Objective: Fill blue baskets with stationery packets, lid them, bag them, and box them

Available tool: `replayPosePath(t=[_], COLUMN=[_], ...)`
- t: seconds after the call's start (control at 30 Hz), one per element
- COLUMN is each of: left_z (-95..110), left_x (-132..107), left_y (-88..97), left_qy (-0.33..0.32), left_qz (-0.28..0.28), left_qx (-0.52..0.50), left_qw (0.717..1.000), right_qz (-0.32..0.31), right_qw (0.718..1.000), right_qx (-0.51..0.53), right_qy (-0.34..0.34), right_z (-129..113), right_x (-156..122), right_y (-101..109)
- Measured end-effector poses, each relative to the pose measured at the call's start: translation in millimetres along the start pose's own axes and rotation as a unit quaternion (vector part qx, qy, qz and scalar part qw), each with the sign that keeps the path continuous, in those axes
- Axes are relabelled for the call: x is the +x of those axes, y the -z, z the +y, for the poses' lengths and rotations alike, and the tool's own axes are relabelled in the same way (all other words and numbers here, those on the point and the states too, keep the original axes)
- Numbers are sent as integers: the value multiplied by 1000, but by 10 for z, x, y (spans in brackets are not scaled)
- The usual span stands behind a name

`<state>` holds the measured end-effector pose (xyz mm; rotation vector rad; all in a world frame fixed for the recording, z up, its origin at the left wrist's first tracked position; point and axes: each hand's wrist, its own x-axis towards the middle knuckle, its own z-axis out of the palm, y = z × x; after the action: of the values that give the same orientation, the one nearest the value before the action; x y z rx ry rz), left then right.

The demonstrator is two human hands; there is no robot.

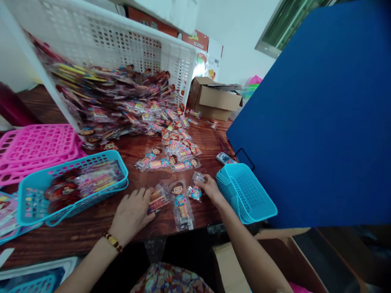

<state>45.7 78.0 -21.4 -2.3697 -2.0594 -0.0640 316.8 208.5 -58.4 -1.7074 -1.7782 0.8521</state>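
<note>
Brown wood-grain table [210,140] backed by pale wall [238,36]. Window [293,24] set in wall, upper right, partly blocked by large blue panel [320,122]. Right side mostly filled by panel. Wall lit softly, cool tint; area under table lost in shadow.

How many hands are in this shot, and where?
2: the left hand, holding packets at the table's front edge; the right hand, holding another packet, beside the blue baskets.

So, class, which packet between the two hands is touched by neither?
The flat packet with the dark-haired cartoon figure, lying lengthwise toward the person. The left hand holds a bundle; the right hand pinches another packet.
</note>
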Motion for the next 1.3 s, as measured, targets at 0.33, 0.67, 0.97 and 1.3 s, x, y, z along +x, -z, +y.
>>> replayPosePath(t=[0.33, 0.67, 0.97, 1.3], left_z=[-11, -2, 5, 9], left_x=[5, 8, 19, 20], left_y=[-14, 8, -1, 29], left_qy=[0, -8, 7, 5], left_qz=[-15, -23, -24, -28], left_qx=[25, 36, 33, 19], left_qw=[1000, 999, 999, 999], right_qz=[54, -40, -58, 52], right_qw=[984, 987, 992, 979], right_qx=[96, -65, -14, 121], right_qy=[142, 140, 109, 156], right_z=[-261, 92, -113, -599], right_x=[-205, -640, 185, 190], right_y=[100, 299, -48, 319])
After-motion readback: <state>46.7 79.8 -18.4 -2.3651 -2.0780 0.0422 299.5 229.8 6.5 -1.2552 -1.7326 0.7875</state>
